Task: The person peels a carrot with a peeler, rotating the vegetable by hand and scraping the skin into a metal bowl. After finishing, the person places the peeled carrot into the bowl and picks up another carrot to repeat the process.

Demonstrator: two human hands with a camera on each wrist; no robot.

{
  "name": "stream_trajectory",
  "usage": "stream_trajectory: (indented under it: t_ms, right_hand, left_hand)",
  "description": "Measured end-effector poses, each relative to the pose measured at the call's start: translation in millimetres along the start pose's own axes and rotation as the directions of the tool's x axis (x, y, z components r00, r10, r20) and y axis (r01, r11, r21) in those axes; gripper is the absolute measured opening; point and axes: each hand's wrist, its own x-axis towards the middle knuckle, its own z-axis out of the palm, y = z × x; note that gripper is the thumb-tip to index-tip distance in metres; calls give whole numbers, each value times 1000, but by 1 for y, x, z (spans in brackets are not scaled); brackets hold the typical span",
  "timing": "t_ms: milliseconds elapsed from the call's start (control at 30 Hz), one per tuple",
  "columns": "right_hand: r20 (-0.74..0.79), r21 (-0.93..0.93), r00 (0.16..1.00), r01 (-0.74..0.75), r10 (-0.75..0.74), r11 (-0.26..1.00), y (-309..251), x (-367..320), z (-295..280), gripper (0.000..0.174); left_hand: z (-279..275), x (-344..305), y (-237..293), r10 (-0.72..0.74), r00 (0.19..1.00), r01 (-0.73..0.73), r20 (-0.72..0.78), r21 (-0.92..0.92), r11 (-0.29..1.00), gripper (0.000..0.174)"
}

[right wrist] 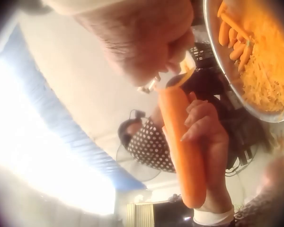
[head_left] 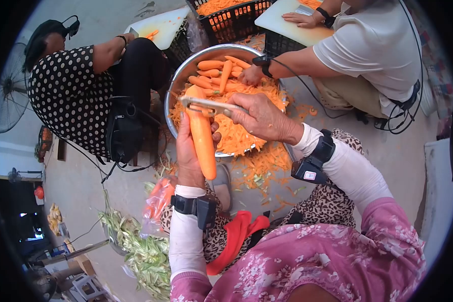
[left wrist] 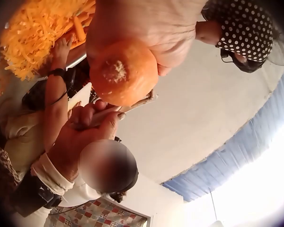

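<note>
From my head view, pale green leafy scraps lie on the floor at far left, beside a clear plastic bag with orange contents. My left hand grips a thick, smooth orange carrot, thumb on one side and fingers curled round the other; it slants, its near end pointing back toward me. Across its far end lies a flat, pale peeler, a thin orange strip rising there in my right wrist view. Behind, the wide silver metal basin holds whole carrots and orange shreds. At right, my right hand grips the peeler's handle. To peel well, I'd keep the blade flat and the pressure light and even, turn the carrot a little between strokes, and keep my left fingertips below the blade's path; a wet surface could slip.
</note>
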Motion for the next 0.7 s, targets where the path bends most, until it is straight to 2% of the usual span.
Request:
stream_trajectory:
  t_ms: [33,100,133,167,233,267,333,367,433,467,533,567,633,667,700]
  right_hand:
    - [-2,1,1000,0,0,1000,-4,-3,-1,21]
    - [178,-31,984,4,1,999,-8,-8,-1,18]
    - [182,-38,981,74,-66,997,-5,-10,1,17]
    - [179,-37,982,71,-64,997,-2,-11,3,17]
    - [157,-170,977,171,-145,971,3,-10,5,17]
    - [156,-169,977,168,-142,971,6,-7,5,17]
    - [1,-274,996,88,-91,958,15,1,3,19]
    - [-6,-276,996,83,-88,958,24,6,-3,19]
    - [-48,-485,999,-45,25,873,47,18,-16,20]
    - [-61,-482,998,-50,23,875,58,21,-20,20]
    - [-133,-519,976,-217,172,827,66,20,-23,23]
    - [-117,-528,978,-209,174,823,70,21,-24,23]
    - [-217,-366,961,-243,171,898,45,26,-30,25]
    - [-215,-366,962,-241,170,899,39,25,-30,25]
    - [-199,-278,976,-140,85,950,32,21,-29,22]
  left_hand:
    - [-3,0,1,-1,1000,1,1,2,1000,46]
    - [-7,-1,4,-19,997,20,68,-12,1000,45]
    - [-4,-2,2,-14,1000,14,-3,-19,1000,45]
    - [-5,-2,2,-17,1000,17,-4,-17,1000,45]
    - [-7,-2,3,-38,996,37,77,6,999,47]
    - [-7,-3,1,-41,996,40,76,5,999,47]
    - [-6,-3,-1,-76,982,84,170,-38,996,49]
    - [-7,-4,-3,-83,981,90,173,-34,995,49]
    - [-8,-7,-4,-108,968,77,225,139,987,51]
    - [-5,-6,-3,-114,967,80,228,152,985,51]
    - [5,-10,-3,-137,935,108,327,105,989,53]
    - [3,-9,-3,-126,937,103,324,87,991,53]
    - [2,-5,-1,-82,975,59,207,115,992,54]
    - [3,-4,-1,-80,975,57,206,114,992,54]
    - [3,-3,-2,-57,983,32,175,141,989,54]
